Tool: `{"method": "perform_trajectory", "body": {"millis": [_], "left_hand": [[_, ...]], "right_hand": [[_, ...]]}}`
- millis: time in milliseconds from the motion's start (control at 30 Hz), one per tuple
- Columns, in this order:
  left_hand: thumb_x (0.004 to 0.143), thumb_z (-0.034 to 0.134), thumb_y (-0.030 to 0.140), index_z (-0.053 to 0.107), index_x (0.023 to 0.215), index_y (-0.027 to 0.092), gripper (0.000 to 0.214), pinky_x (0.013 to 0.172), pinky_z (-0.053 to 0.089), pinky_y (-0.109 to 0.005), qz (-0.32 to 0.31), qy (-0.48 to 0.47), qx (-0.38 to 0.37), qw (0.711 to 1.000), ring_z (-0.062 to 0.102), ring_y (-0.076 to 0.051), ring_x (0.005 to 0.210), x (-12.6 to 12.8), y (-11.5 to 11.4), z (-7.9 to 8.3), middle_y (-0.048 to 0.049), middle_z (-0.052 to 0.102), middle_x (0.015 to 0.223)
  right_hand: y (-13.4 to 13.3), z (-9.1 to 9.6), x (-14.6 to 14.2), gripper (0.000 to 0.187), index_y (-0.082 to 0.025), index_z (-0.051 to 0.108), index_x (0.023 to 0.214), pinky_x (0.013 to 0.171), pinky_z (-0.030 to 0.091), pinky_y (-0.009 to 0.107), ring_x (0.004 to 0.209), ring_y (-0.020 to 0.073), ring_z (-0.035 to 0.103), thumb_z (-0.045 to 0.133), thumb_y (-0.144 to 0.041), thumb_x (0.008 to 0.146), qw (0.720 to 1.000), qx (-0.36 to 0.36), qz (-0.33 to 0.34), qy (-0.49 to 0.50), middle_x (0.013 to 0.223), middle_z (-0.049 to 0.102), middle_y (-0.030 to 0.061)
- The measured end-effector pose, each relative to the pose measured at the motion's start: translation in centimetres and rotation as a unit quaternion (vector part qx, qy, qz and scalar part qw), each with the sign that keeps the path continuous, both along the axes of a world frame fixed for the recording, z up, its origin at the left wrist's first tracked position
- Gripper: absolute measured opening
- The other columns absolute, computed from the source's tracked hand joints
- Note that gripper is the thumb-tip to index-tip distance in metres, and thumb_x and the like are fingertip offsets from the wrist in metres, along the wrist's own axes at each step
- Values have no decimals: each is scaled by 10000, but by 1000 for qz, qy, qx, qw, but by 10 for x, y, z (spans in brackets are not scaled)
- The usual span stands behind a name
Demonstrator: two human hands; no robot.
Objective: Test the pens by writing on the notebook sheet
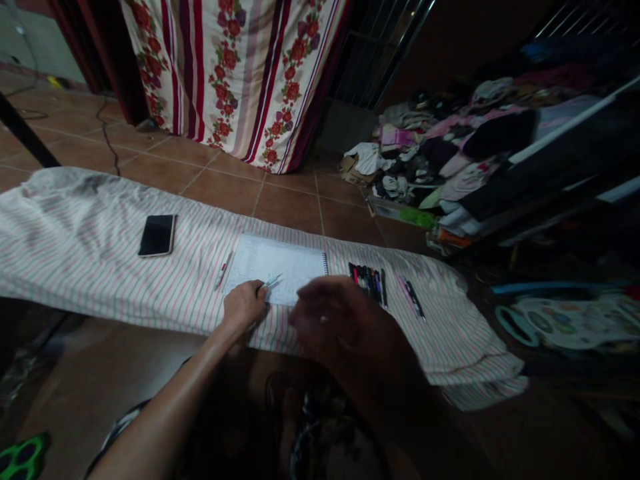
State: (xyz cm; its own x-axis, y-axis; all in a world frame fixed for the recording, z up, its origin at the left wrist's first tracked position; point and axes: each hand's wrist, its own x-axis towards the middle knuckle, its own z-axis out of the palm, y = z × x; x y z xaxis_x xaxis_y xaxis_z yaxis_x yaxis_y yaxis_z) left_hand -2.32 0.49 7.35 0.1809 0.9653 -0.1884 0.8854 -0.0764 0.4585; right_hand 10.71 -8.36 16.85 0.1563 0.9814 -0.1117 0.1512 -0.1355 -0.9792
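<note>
A tiled brown floor (290,207) spreads behind a long, low surface draped in a wrinkled striped cloth (190,290), with one flowered, striped curtain (235,80) hanging beyond it. To the right rises a heap of clothes (445,143), with a piece of cardboard (356,176) at its near edge; whether that is a box cannot be told. On the cloth lie one phone (157,235), toward the left, and one spiral notebook (295,259), open to a pale page, near the middle. One pen (223,271) lies just beside the notebook's left edge. To its right is a row of pens (367,283), too crowded to count, and beyond them two more, a pink pen (407,291) and a black pen (415,300), side by side. The left hand (245,303) grips a slender pen-like tool (273,281) over the notebook's lower edge. The right hand (343,327), well apart from the left, is raised with fingers bent, dark and blurred; whether it holds anything cannot be told.
</note>
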Motion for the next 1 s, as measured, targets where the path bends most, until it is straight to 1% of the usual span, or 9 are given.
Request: {"method": "perform_trajectory", "body": {"millis": [67, 133, 167, 233, 300, 400, 633, 833, 1000], "left_hand": [[871, 373, 380, 626, 1067, 236, 351, 695, 434, -288, 2, -1, 5, 1000, 631, -225, 905, 0, -1, -1, -78, 696, 984], [870, 378, 379, 618, 1085, 241, 350, 713, 435, -288, 1, -3, 12, 1000, 628, -223, 922, 0, -2, -3, -70, 694, 998], [870, 380, 377, 614, 1091, 246, 347, 723, 435, -284, 0, -4, 16, 1000, 626, -217, 929, 0, -2, -4, -62, 692, 1009], [871, 381, 369, 608, 1100, 250, 343, 736, 434, -279, -2, -6, 24, 1000, 623, -208, 937, 1, -1, -6, -51, 687, 1028], [872, 383, 361, 606, 1101, 249, 339, 737, 434, -277, -5, -6, 30, 1000, 623, -204, 933, 1, -1, -6, -46, 684, 1033], [873, 385, 353, 612, 1085, 251, 327, 727, 428, -266, -17, -5, 40, 999, 625, -195, 920, 1, -1, -6, -38, 684, 1019], [876, 383, 339, 622, 1033, 255, 298, 674, 408, -257, -45, 5, 55, 997, 628, -183, 872, 3, -4, -9, -29, 681, 975], [872, 388, 337, 621, 1020, 252, 288, 633, 396, -266, -49, 15, 60, 997, 631, -193, 840, 2, -3, -12, -28, 681, 963], [870, 395, 328, 627, 996, 240, 278, 635, 396, -265, -49, 21, 56, 997, 632, -191, 834, 1, -3, -12, -30, 686, 945]], "right_hand": [[12, -1, 2, 221, -199, 567, 937, 487, 482, 219, 598, 111, 569, 611, -303, 747, 1000, 4, -9, 9, 704, 593, -26], [30, -16, 5, 252, -189, 550, 897, 411, 443, 179, 529, 91, 531, 639, -273, 677, 998, -12, -53, 37, 627, 549, -48], [39, -27, 7, 276, -180, 544, 896, 389, 429, 166, 527, 86, 524, 643, -269, 654, 994, -27, -89, 56, 635, 542, -45], [56, -51, 9, 294, -171, 553, 892, 398, 438, 161, 546, 82, 528, 657, -265, 632, 985, -70, -128, 87, 670, 543, -30], [69, -72, 10, 260, -164, 569, 859, 404, 447, 163, 559, 82, 531, 660, -271, 640, 977, -104, -151, 106, 712, 561, -5], [79, -90, 9, 204, -154, 596, 787, 401, 437, 154, 552, 71, 522, 663, -293, 654, 969, -140, -161, 122, 748, 575, 16], [85, -106, 7, 222, -152, 622, 715, 421, 400, 137, 543, 58, 493, 688, -340, 619, 968, -146, -146, 144, 684, 579, -4], [86, -112, 11, 239, -151, 636, 720, 435, 382, 131, 561, 57, 492, 697, -344, 594, 967, -153, -144, 147, 687, 587, -3], [88, -114, 16, 228, -148, 652, 748, 443, 384, 127, 555, 47, 493, 688, -325, 610, 965, -151, -148, 154, 715, 597, 3]]}}
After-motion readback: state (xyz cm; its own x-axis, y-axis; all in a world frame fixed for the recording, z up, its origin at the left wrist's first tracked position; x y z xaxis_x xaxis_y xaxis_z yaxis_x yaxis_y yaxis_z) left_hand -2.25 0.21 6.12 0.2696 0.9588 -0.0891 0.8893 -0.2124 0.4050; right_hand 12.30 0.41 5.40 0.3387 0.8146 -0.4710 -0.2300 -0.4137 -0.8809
